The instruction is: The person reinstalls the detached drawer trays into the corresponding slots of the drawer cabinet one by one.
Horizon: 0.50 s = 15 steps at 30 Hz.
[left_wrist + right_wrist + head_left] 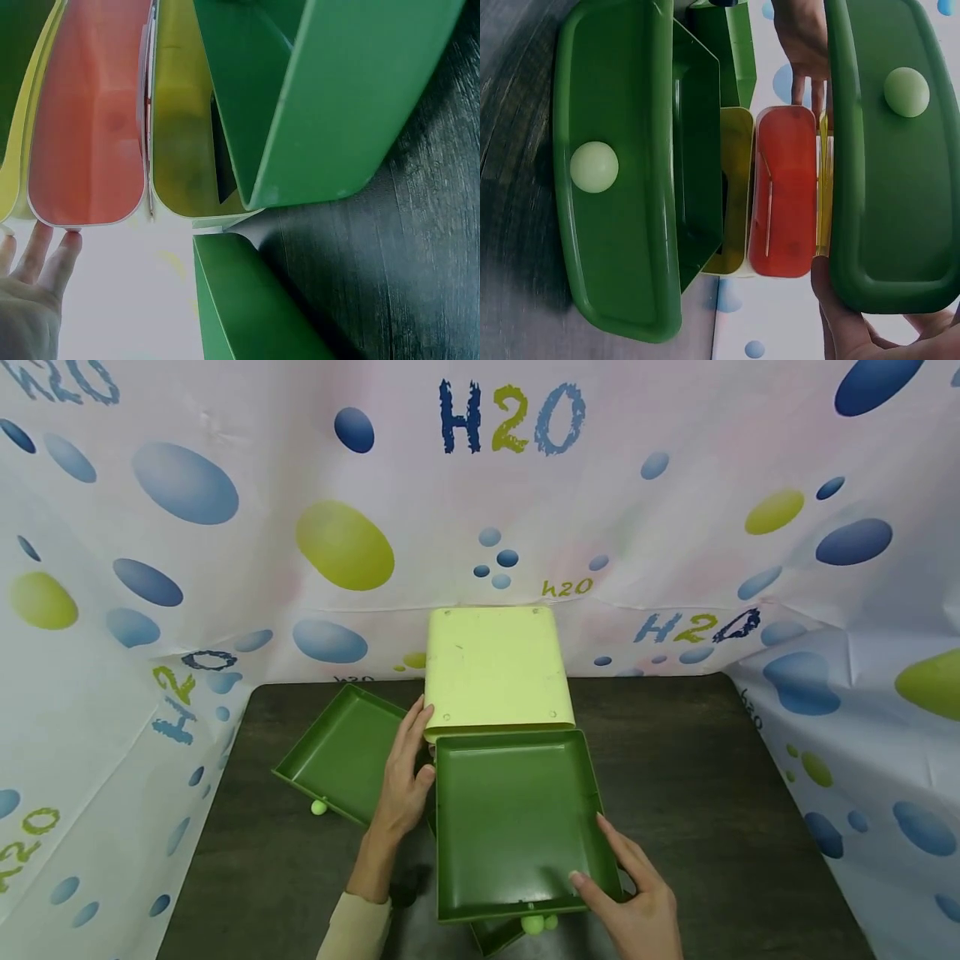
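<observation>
A pale yellow drawer cabinet stands at the table's back; both wrist views show a red middle compartment between yellow ones. My left hand rests its straight fingers on the cabinet's left side. In front, my right hand grips a green drawer near its front right corner, thumb over the rim and fingers along the side. This drawer is level with the cabinet's top opening; whether its back edge is inside cannot be told. Below it, another green drawer juts out from the bottom yellow compartment.
A third green drawer with a round light green knob lies angled on the dark table, left of the cabinet. A white curtain with blue and lime spots surrounds the table's back and sides.
</observation>
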Motion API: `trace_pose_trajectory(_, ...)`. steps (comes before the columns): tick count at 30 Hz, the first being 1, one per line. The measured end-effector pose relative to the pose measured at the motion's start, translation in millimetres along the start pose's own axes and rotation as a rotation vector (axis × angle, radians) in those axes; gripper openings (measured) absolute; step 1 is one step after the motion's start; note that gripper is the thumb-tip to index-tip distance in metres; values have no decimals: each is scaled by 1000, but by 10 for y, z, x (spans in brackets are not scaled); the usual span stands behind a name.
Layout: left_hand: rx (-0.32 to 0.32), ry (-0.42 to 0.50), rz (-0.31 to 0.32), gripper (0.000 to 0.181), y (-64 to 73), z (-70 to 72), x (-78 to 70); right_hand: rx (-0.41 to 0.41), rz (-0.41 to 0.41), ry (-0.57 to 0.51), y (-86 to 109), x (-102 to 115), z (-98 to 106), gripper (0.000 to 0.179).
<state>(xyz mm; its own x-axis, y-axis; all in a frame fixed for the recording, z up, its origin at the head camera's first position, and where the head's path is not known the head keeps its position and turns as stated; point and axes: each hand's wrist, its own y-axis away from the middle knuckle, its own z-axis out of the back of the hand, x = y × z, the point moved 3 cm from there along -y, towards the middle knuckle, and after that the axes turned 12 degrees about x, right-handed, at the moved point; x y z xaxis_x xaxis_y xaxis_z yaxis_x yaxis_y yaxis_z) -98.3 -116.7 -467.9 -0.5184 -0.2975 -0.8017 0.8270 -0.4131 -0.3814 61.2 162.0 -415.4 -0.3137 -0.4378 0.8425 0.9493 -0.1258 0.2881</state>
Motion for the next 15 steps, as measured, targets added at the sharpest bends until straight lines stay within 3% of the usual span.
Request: trace_pose_trajectory(15,-28,19,-47,83,-4,9,15,-3,43,44,8,50,-51,72)
